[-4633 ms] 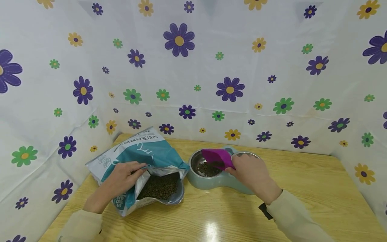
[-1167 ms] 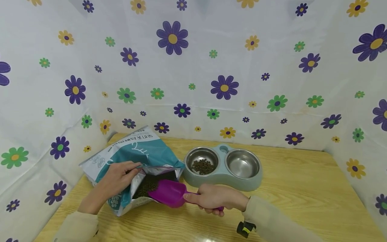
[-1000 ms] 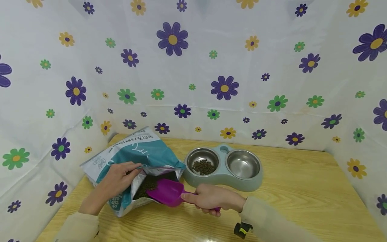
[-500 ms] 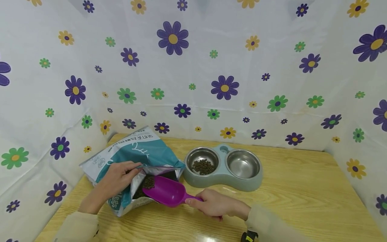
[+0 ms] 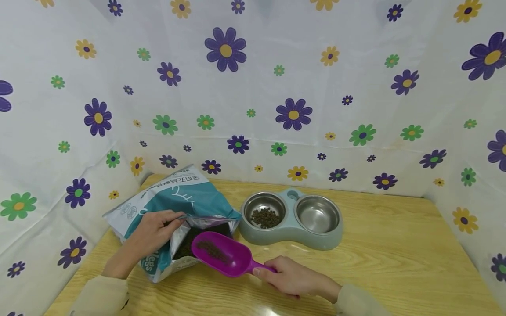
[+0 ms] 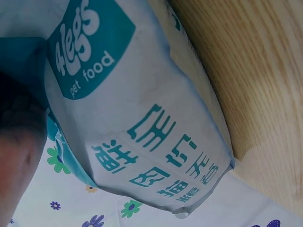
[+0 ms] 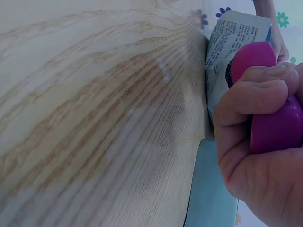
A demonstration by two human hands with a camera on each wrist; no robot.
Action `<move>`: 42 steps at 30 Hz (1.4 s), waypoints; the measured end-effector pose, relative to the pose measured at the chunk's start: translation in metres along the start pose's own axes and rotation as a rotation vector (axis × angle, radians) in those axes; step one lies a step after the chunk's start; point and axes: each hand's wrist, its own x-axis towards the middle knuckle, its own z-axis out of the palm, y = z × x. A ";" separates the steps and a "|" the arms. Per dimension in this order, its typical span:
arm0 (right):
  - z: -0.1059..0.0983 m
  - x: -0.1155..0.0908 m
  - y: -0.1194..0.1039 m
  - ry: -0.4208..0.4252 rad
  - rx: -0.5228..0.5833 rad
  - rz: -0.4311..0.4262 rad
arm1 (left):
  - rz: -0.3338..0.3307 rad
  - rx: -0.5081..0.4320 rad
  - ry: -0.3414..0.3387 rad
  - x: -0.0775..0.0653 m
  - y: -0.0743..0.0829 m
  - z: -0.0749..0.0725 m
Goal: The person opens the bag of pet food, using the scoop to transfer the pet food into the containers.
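Observation:
My right hand [image 5: 294, 277] grips the handle of a purple scoop [image 5: 237, 263]. A small heap of brown kibble [image 5: 213, 251] lies in the scoop's front half. The scoop's tip sits at the mouth of a teal-and-white pet food bag [image 5: 205, 193], which lies on its side. My left hand [image 5: 154, 235] pinches the upper edge of the bag's opening and holds it up. More kibble shows dark inside the bag. In the right wrist view my fingers are curled round the scoop handle [image 7: 277, 127]. Printed lettering covers the bag [image 6: 137, 109] in the left wrist view.
A pale blue double pet bowl [image 5: 290, 228] stands right of the bag. Its left steel bowl [image 5: 253, 202] holds some kibble, and its right steel bowl [image 5: 317, 215] is bare. The wooden table [image 5: 395, 254] meets flower-printed cloth [image 5: 261, 87] behind and at both sides.
The right hand took the scoop from over the left bowl into the bag's mouth. Since then it has drawn back slightly right, with kibble on the scoop. The left hand kept its hold.

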 end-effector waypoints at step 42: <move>-0.112 -0.046 -0.043 0.452 -0.745 0.099 | -0.002 -0.022 -0.012 0.000 -0.003 0.002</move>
